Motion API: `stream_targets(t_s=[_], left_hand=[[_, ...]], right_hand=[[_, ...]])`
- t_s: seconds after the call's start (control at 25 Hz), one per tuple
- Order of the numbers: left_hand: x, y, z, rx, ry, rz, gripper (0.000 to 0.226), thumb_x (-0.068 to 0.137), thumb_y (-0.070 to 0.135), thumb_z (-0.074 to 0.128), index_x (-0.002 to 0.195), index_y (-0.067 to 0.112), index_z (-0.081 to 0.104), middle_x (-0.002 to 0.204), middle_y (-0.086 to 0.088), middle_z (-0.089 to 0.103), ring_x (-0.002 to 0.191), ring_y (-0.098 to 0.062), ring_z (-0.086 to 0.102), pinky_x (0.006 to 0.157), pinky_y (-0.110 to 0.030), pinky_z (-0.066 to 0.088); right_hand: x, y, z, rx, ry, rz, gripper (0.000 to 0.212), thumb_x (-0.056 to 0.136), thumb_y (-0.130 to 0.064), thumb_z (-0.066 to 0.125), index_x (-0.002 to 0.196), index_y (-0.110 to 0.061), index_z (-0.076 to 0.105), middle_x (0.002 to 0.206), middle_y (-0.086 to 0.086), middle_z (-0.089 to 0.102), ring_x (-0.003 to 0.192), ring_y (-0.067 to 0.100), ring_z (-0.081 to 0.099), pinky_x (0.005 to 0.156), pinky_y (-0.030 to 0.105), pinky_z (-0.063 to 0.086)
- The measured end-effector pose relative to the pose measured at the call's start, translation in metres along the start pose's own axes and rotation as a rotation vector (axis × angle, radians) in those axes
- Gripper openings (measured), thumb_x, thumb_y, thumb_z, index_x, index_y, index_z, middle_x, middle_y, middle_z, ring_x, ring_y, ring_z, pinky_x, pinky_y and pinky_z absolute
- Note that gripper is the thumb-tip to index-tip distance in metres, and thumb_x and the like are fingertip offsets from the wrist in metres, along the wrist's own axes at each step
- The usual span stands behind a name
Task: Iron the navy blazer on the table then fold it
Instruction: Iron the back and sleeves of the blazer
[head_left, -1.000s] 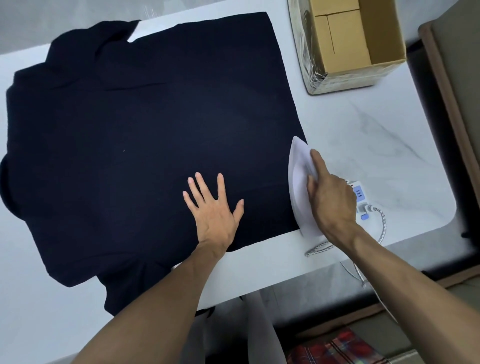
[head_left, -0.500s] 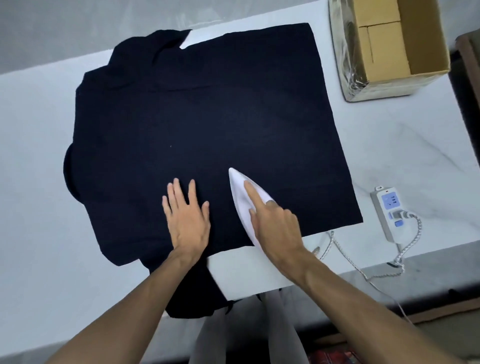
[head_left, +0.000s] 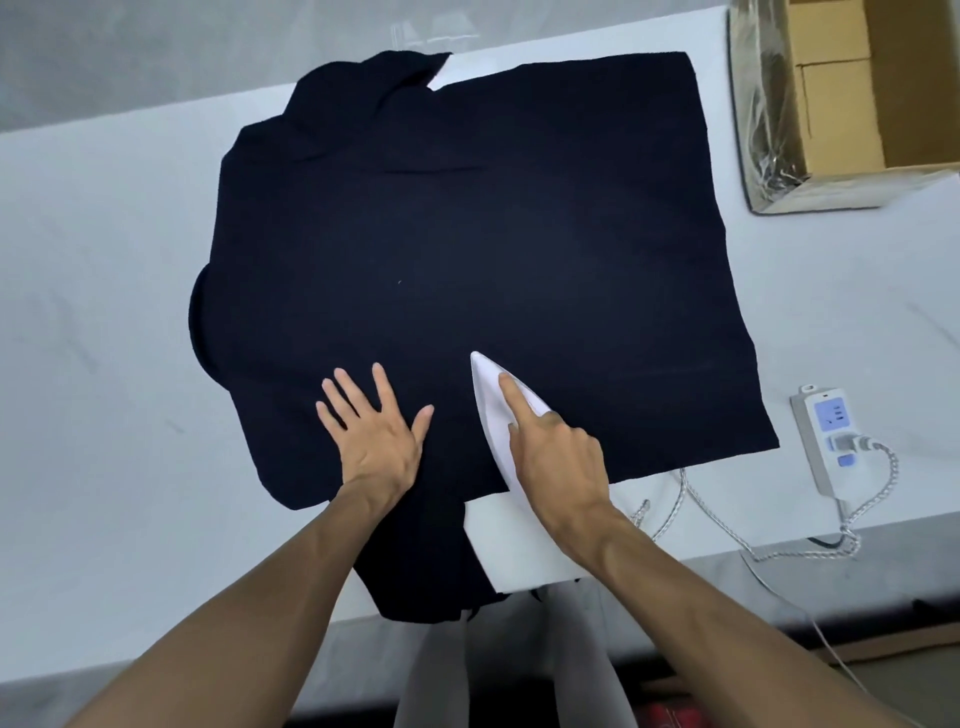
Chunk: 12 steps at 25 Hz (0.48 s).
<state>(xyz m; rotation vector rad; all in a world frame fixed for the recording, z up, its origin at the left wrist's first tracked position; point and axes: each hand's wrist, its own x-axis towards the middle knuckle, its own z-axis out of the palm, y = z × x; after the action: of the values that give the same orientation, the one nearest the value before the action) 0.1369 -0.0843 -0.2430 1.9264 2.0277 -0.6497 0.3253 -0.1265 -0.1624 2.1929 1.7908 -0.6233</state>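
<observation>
Head view: nearest us, our left hand (head_left: 375, 441) lies flat, fingers spread, pressing the navy blazer (head_left: 467, 249) and gripping nothing. Just right, our right hand (head_left: 553, 457) is wrapped around the white iron (head_left: 488, 410), index finger along its top, tip pointing far. Blazer spread across the white table (head_left: 104, 312). Right: power strip (head_left: 826, 441), braided cord (head_left: 727, 525). Far right: cardboard box (head_left: 852, 98)

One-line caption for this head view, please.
Right hand presses white iron on navy blazer; left hand flat beside.
</observation>
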Motion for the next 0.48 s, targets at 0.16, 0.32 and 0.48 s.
stream_targets(t_s=[0.16, 0.32, 0.48], left_hand=[[0.001, -0.001, 0.000, 0.021, 0.004, -0.003, 0.088, 0.094, 0.067, 0.010, 0.155, 0.007, -0.012, 0.156, -0.039, -0.006, 0.146, -0.053, -0.004, 0.118, -0.062, 0.006], [0.002, 0.001, 0.004, 0.039, 0.019, -0.003, 0.089, 0.094, 0.067, 0.010, 0.155, 0.007, -0.011, 0.156, -0.040, -0.003, 0.147, -0.053, -0.001, 0.118, -0.062, 0.008], [0.003, 0.001, 0.006, 0.025, 0.040, -0.008, 0.089, 0.091, 0.067, 0.008, 0.155, 0.007, -0.007, 0.156, -0.040, 0.001, 0.146, -0.053, 0.003, 0.117, -0.063, 0.010]], right_hand=[[-0.010, 0.021, -0.008, 0.122, -0.024, 0.056, 0.066, 0.101, -0.019, 0.041, 0.152, -0.042, 0.007, 0.070, 0.000, 0.049, 0.050, 0.020, 0.045, 0.050, 0.031, 0.033], [0.003, 0.072, -0.020, 0.182, 0.059, 0.195, 0.056, 0.103, -0.027, 0.035, 0.152, -0.041, 0.013, 0.071, 0.002, 0.049, 0.058, 0.027, 0.044, 0.059, 0.033, 0.034], [0.009, 0.114, -0.024, 0.183, 0.090, 0.302, 0.054, 0.102, -0.027, 0.035, 0.153, -0.037, 0.017, 0.067, 0.004, 0.048, 0.060, 0.030, 0.045, 0.060, 0.036, 0.035]])
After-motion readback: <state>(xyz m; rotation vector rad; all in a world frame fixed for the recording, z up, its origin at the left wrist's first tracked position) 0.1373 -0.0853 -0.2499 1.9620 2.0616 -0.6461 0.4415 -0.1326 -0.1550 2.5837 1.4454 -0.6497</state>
